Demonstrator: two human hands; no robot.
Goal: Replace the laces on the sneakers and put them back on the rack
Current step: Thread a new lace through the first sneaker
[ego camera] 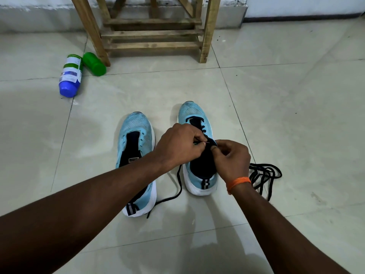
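Left hand [177, 144] and right hand [231, 159] both pinch the black lace [179, 182] at the right sneaker [194, 113] eyelets; best feed the tip straight through, keeping crossings flat.

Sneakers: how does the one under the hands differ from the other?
The handled sneaker has black lace through its front eyelets; the other sneaker has empty eyelets. The left hand and right hand pinch at the handled sneaker's lacing; no hand holds the other sneaker. Shared: light blue uppers, white soles, upright on the floor.
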